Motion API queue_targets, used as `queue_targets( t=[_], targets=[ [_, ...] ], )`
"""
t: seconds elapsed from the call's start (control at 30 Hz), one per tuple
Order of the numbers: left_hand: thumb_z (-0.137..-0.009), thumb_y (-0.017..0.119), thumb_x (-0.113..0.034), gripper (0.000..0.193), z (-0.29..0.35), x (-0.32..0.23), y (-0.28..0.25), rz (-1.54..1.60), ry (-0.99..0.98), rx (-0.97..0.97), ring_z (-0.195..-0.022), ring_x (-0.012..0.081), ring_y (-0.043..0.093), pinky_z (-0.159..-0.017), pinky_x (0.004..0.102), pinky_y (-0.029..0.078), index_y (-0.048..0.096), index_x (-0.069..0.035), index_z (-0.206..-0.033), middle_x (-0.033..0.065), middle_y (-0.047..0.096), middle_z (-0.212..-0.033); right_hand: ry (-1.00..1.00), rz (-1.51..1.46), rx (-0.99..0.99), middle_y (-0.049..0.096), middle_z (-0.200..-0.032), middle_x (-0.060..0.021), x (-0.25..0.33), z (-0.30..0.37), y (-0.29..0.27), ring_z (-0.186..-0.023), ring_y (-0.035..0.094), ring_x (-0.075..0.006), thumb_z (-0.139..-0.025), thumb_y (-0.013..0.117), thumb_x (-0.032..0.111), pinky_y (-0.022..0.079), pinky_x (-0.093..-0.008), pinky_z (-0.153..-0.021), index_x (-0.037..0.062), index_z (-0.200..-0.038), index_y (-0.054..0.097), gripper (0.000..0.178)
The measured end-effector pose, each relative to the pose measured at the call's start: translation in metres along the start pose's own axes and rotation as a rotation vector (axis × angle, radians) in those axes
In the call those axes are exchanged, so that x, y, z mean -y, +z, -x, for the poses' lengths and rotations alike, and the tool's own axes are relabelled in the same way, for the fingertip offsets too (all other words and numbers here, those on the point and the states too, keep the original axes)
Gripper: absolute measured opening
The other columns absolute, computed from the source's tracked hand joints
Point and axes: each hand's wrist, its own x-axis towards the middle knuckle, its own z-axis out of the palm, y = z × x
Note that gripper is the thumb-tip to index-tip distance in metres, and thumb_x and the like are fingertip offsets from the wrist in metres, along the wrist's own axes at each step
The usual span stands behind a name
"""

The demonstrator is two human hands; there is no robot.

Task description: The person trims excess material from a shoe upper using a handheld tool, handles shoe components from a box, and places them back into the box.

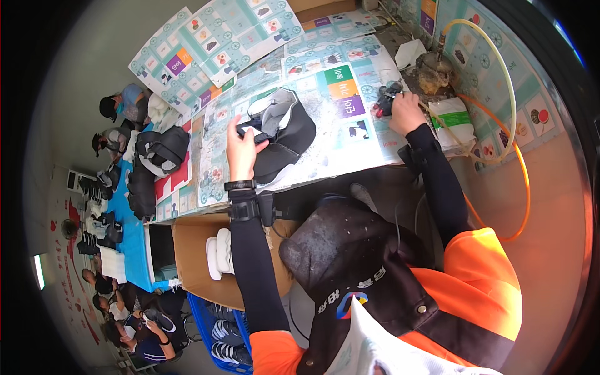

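On the table's near side, a black shoe upper (pixel 294 128) with a pale grey lining stands with its opening toward the left. My left hand (pixel 242 150) is at its left edge, fingers closed around a small black piece (pixel 253 132) with a white patch. I cannot tell whether that piece is part of the upper. Farther right, my right hand (pixel 406 114) is closed at a cluster of small black and red items (pixel 386 100). What it grips there is hidden by the fingers.
Printed sheets cover the table (pixel 250 94). A crusted pot (pixel 431 74) with a yellow hose (pixel 514 81) stands at the right, beside a green-and-white bag (pixel 453 119). An orange hose (pixel 528 187) hangs there. Dark shoe parts (pixel 164 150), a cardboard box (pixel 194 250) and a blue crate (pixel 203 319) lie left.
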Motion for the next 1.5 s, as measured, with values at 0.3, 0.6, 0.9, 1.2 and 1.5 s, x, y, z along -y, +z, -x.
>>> queue_targets(
  t=[0.3,0.6,0.9,1.2,1.5],
  targets=[
    [-0.077,0.086,-0.058,0.089,0.01,-0.033,0.029,-1.011,0.2,0.071,-0.118,0.0484,0.058,-0.1,0.0492,0.051,0.057,0.011,-0.126,0.0365,0.061,-0.119,0.217,-0.947,0.001,0.071,-0.091,-0.0234,0.04,0.04,-0.077,-0.082,0.072,-0.0348,-0.087,0.066,0.01,0.056,-0.0452,-0.071,-0.0054,-0.104,0.066,0.023],
    [-0.09,0.079,-0.049,0.063,-0.01,0.006,0.027,-0.878,0.293,-0.126,-0.11,0.0429,0.058,-0.098,0.0482,0.047,0.064,0.005,-0.118,0.027,0.068,-0.112,0.222,-1.559,0.247,0.061,-0.072,-0.0038,0.109,0.078,-0.088,-0.054,0.057,-0.0122,-0.089,0.07,0.01,0.046,-0.0299,-0.051,0.0043,-0.105,0.068,0.017],
    [-0.089,0.08,-0.05,0.066,-0.012,0.007,0.026,-0.799,0.21,-0.12,-0.112,0.0418,0.058,-0.1,0.0474,0.047,0.063,0.006,-0.119,0.0266,0.069,-0.115,0.116,-1.463,0.137,0.065,-0.079,-0.0143,0.119,0.092,-0.074,-0.075,0.065,-0.0266,-0.083,0.071,0.01,0.05,-0.0364,-0.074,-0.0002,-0.097,0.066,0.017],
    [-0.085,0.083,-0.053,0.074,-0.009,0.004,0.024,-0.796,0.175,-0.112,-0.115,0.0399,0.06,-0.101,0.0447,0.047,0.063,0.005,-0.126,0.0286,0.065,-0.121,0.131,-1.451,0.217,0.063,-0.079,-0.0039,0.104,0.103,-0.08,-0.077,0.058,-0.0128,-0.082,0.063,0.005,0.047,-0.0283,-0.075,-0.0005,-0.095,0.065,0.014],
    [-0.08,0.086,-0.057,0.082,-0.007,0.001,0.025,-0.795,0.151,-0.085,-0.115,0.0396,0.061,-0.101,0.0441,0.048,0.062,0.005,-0.128,0.0299,0.063,-0.121,0.062,-1.413,0.322,0.064,-0.077,-0.0083,0.097,0.113,-0.078,-0.073,0.06,-0.0165,-0.081,0.066,0.005,0.048,-0.0314,-0.071,-0.001,-0.094,0.065,0.014]
  ],
)
